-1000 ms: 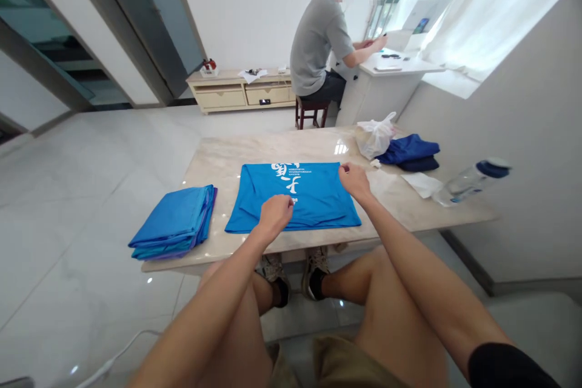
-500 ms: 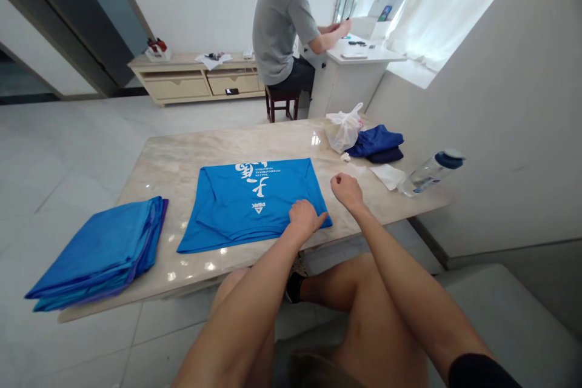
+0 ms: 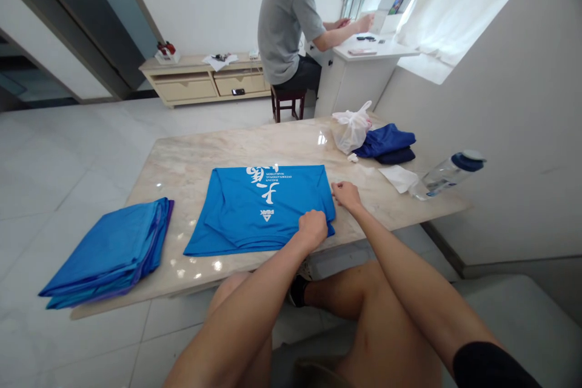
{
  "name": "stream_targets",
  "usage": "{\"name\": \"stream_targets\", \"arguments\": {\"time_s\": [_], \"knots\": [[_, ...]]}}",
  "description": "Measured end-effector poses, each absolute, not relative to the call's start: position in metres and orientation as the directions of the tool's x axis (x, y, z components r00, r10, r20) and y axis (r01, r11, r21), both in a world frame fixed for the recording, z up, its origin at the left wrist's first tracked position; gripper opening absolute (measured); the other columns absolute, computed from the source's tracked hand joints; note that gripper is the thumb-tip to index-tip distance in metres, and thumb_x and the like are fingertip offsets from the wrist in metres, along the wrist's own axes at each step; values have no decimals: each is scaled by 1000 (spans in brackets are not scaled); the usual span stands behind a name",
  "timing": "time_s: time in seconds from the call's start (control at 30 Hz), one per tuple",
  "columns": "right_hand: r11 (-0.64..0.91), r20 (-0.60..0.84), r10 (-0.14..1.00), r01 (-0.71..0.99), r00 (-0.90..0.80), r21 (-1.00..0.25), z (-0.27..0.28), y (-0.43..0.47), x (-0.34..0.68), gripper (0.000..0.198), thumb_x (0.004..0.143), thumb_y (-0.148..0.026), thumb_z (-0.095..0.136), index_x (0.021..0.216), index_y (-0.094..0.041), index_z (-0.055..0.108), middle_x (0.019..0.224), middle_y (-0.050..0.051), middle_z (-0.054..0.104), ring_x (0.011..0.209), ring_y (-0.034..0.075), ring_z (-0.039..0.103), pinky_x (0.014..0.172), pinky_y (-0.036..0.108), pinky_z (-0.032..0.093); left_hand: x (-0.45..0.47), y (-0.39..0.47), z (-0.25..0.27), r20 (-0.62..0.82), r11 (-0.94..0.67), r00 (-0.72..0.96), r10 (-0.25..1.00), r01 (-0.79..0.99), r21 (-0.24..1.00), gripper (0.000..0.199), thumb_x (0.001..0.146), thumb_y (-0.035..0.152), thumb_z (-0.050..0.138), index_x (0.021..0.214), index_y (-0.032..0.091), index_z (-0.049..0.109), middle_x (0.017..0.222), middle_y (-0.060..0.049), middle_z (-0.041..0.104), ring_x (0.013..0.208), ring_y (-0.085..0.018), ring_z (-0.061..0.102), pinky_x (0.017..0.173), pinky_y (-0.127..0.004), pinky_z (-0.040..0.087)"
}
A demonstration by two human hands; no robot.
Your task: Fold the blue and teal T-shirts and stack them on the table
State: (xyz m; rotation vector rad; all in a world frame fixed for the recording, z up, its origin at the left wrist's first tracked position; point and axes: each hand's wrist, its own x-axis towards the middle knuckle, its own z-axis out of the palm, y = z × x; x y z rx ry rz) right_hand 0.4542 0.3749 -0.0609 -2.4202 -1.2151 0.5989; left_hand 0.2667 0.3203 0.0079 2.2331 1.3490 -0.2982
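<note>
A blue T-shirt (image 3: 236, 212) with white lettering lies folded flat on the marble-topped table (image 3: 191, 151). My left hand (image 3: 313, 227) is closed at its lower right corner, where the cloth kinks; the fingertips are hidden from me. At the shirt's right edge, my right hand (image 3: 347, 196) has its bent fingers together, the tips against the cloth. To the left, a stack of folded blue and purple clothes (image 3: 109, 242) reaches over the table's near edge.
On the table's right stand a white plastic bag (image 3: 350, 130), dark blue cloth (image 3: 386, 142), a paper tissue (image 3: 398, 177) and a clear water bottle (image 3: 443, 176). Beyond, a person in a grey shirt (image 3: 288, 24) sits on a stool at a white desk (image 3: 359, 76).
My right hand has come in to the shirt's right edge, its fingers reaching out from a fist. The left hand's thumb has folded in, and the shirt's lower right corner has wrinkled.
</note>
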Motion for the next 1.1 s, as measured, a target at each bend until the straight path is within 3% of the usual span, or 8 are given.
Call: {"name": "stream_targets", "arguments": {"time_s": [0.17,0.27,0.43,0.57,0.73,0.87,0.97,1.1], "knots": [[-614,-201,777,648,596,-452,-63,380,450,59,101,-65,60,116,-12,81,121,27,80,126,38,71,104,45,55,263,299,24,-424,-399,541,726,834,381,33,100,31,62,122,19,83,128,-20,82,124,-36,77,97,-41,61],[-625,-198,770,654,606,-427,-62,380,445,55,93,-60,71,113,-11,82,132,30,75,136,43,64,108,50,54,256,284,27,-383,-337,549,743,801,495,27,99,36,64,113,24,82,120,-14,84,117,-34,78,92,-39,59],[-610,-217,783,652,583,-452,-51,381,439,23,89,-38,71,96,-18,81,108,18,82,113,37,76,96,40,57,232,265,14,-278,-252,576,769,672,696,18,99,39,65,97,23,74,104,-8,80,101,-27,75,84,-35,53],[-594,-156,780,638,607,-490,-33,390,433,27,89,-38,71,106,-18,76,109,15,82,109,33,76,91,37,57,204,261,-4,-145,-224,576,804,521,824,17,97,38,67,90,23,65,100,-5,71,92,-22,67,85,-33,51],[-448,56,761,586,646,-676,-10,409,397,32,80,-32,78,108,-20,69,100,11,79,104,31,76,94,37,58,160,262,-11,-43,-104,488,872,268,958,22,95,41,66,86,24,56,93,-1,63,88,-18,62,83,-30,50],[-337,55,807,533,589,-776,4,428,343,38,81,-30,78,115,-21,64,93,5,77,96,29,76,93,39,60,118,271,-4,-79,9,411,908,170,985,32,95,53,64,86,24,54,83,3,59,83,-16,59,82,-29,49],[-292,-17,867,479,499,-828,10,441,306,40,87,-39,79,119,-22,62,93,5,78,86,27,77,82,38,63,82,283,-6,-152,120,340,928,113,986,43,90,60,69,79,25,49,73,6,51,76,-15,54,79,-28,50],[-285,-96,920,480,380,-830,6,453,285,29,100,-34,66,125,-19,64,91,7,81,65,22,73,64,34,61,40,302,-22,-521,541,187,833,-79,837,43,91,61,71,83,24,51,76,2,60,74,-16,63,75,-28,57]]}}
